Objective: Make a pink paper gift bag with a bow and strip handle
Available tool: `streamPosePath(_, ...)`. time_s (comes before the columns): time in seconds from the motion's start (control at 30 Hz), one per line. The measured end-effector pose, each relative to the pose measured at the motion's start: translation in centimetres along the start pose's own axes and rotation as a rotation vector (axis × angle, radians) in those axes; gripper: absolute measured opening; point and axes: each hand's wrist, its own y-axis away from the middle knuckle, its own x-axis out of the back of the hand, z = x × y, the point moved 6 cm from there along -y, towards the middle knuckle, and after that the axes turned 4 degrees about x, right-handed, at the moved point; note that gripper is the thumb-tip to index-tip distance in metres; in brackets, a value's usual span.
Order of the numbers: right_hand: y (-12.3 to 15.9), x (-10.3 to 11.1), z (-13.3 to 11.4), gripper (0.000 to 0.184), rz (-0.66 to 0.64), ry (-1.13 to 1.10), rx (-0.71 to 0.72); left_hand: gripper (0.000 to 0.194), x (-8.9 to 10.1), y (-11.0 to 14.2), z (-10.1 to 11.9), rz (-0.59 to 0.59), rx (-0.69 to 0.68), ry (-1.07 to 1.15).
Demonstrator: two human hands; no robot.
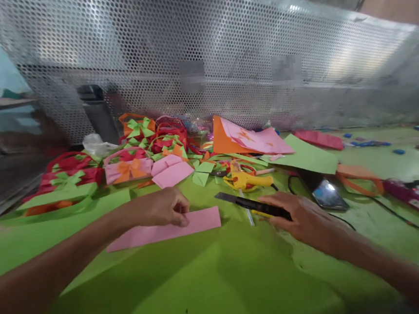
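Note:
A pink paper strip (203, 219) lies flat on the green table cover in front of me. My left hand (166, 208) is closed over its upper edge, thumb and forefinger pinched at the paper. In my right hand (297, 215) is a black utility knife (254, 206), its grey blade out and aimed left, a little off the strip's right end. Just behind the knife lies a yellow hot glue gun (248, 179), with a clear glue stick (246, 207) partly under the knife.
Small paper bags with bows, such as a pink one (128, 170) and a red one (68, 176), stand at the back left. Orange and pink sheets (259, 140), a phone (326, 193), a purple power strip (414, 197) and cables lie rightward. A perforated metal panel (221, 43) rises behind.

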Motion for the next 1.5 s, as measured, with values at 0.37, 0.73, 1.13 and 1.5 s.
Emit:
streamPosePath(0.37,0.4,-0.5,-1.6,0.032,-0.141,0.005,-0.03,0.018,0.1,-0.4,-0.8,-0.033,0.025,-0.001)
streamPosePath(0.73,0.7,-1.4,-1.4,0.036,-0.194,0.053,0.022,0.027,0.0,-0.2,0.8,0.208,0.102,-0.186)
streamPosePath(1.13,0.5,-1.8,-1.0,0.038,-0.234,0.07,0.016,0.031,-1.5,-1.3,0.8,0.226,0.028,-0.033)
streamPosePath(1.5,1.0,-2.3,-1.7,0.037,-0.204,0.017,0.061,0.035,-2.1,-1.2,1.1,0.378,0.081,-0.12)
